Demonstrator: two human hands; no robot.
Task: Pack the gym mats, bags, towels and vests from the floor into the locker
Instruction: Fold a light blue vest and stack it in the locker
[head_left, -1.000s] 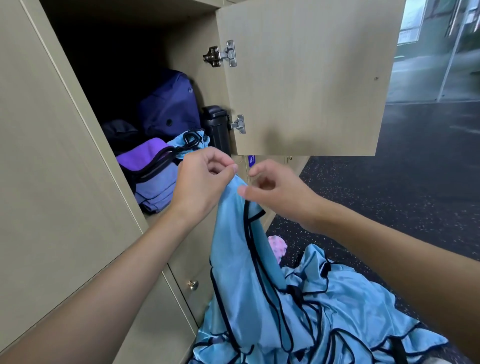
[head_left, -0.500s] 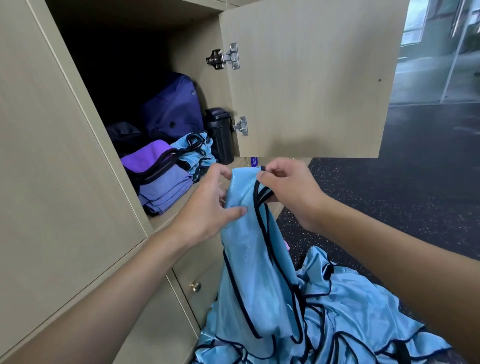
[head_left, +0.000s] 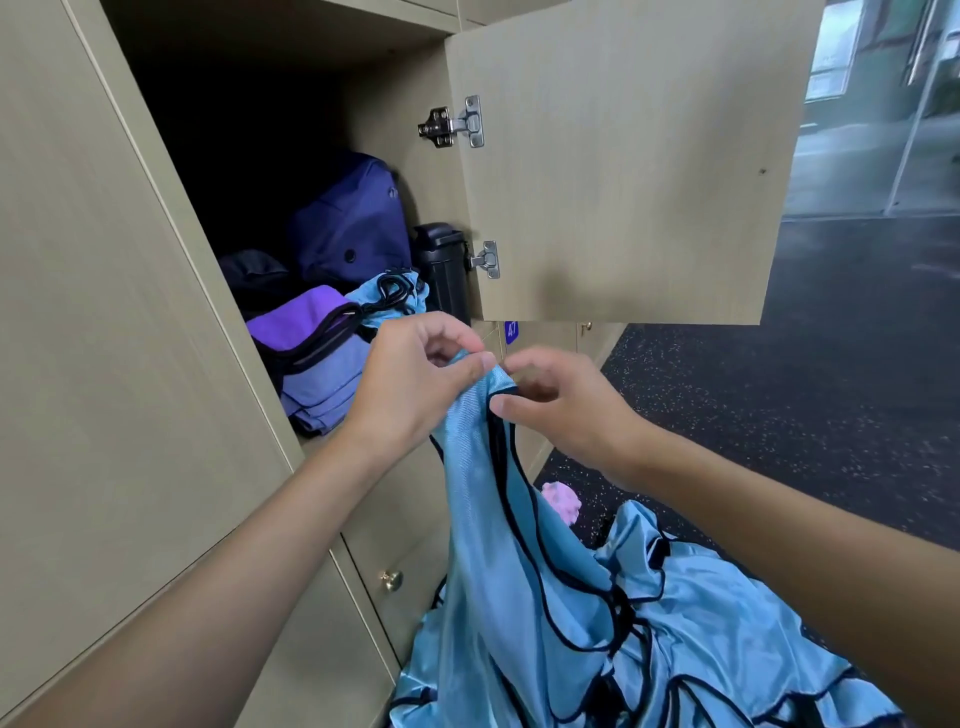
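Note:
A light blue vest with black trim (head_left: 488, 519) hangs in front of the open locker (head_left: 332, 447). My left hand (head_left: 415, 384) pinches its top edge between thumb and fingers. My right hand (head_left: 561, 405) is curled right beside it, its thumb on the black trim; whether it grips the cloth is unclear. Several more blue vests (head_left: 691, 639) lie heaped on the floor below. Inside the locker sit a purple bag (head_left: 306, 332), a dark blue bag (head_left: 353, 223), a folded blue vest (head_left: 389, 296) and a black container (head_left: 441, 260).
The locker door (head_left: 623, 166) stands open to the right, just above my hands. A pink item (head_left: 563, 501) lies on the dark speckled floor (head_left: 779, 405) behind the vests. Lower drawers with a brass knob (head_left: 389, 579) sit under the locker. Glass panels stand at far right.
The vest's top has been gathered into a narrower bunch between my hands. My right hand has shifted from gripping the top edge to a spot just right of my left hand.

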